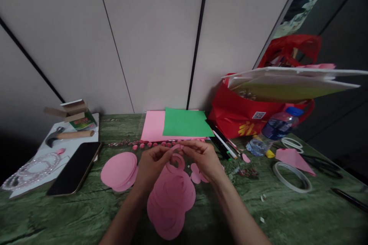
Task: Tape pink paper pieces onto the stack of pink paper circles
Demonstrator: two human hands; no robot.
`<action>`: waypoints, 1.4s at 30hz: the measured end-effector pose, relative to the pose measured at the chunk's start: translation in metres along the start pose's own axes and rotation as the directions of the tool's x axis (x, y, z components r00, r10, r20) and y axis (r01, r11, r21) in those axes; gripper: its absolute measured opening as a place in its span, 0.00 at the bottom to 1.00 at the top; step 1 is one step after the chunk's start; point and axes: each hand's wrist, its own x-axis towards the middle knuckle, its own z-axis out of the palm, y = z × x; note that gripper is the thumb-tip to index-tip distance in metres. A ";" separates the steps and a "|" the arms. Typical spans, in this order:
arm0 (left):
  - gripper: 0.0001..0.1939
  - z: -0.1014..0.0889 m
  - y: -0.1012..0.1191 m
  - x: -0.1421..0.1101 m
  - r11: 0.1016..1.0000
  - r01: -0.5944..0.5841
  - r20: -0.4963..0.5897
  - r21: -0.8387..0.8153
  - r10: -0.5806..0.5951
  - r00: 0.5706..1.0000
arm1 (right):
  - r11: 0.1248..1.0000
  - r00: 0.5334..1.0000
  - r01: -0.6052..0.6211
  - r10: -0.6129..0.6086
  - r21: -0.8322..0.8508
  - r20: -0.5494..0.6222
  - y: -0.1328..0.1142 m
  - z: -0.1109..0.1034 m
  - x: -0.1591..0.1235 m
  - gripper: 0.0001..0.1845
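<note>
My left hand (152,162) and my right hand (203,157) meet over the middle of the table, fingertips closed on a curved pink paper strip (176,147). Just below it is a pink paper ring (178,164); whether the two are joined I cannot tell. Under my hands lies an overlapping heap of pink paper pieces with rounded edges (171,206). A stack of pink paper circles (119,170) sits left of my left hand. Small pink petal-shaped pieces (196,176) lie partly hidden beside my right hand.
Green paper (186,122) and pink paper (152,126) lie at the back. Leftward are a phone (75,168), a hammer (69,134), beads (37,170) and a small box (82,118). Rightward stand a red bag (230,111) and a bottle (273,132), near a tape roll (291,178).
</note>
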 end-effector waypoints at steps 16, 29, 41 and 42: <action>0.08 0.003 0.006 -0.005 0.999 -0.023 0.052 -0.045 0.025 0.998 | 0.999 0.997 0.006 -0.004 0.037 -0.073 -0.001 0.003 -0.002 0.08; 0.09 0.005 0.004 -0.006 1.000 0.007 0.082 -0.024 -0.005 0.997 | 1.000 0.998 0.015 -0.017 -0.025 -0.060 0.001 0.001 -0.002 0.09; 0.09 0.006 0.004 -0.006 0.999 -0.010 0.044 -0.034 0.012 0.999 | 0.997 0.998 0.045 -0.047 -0.066 -0.032 -0.003 0.002 -0.004 0.09; 0.09 0.007 0.005 -0.007 0.999 -0.011 0.051 -0.036 0.013 0.999 | 0.997 0.998 0.045 -0.047 -0.062 -0.042 -0.003 0.002 -0.004 0.08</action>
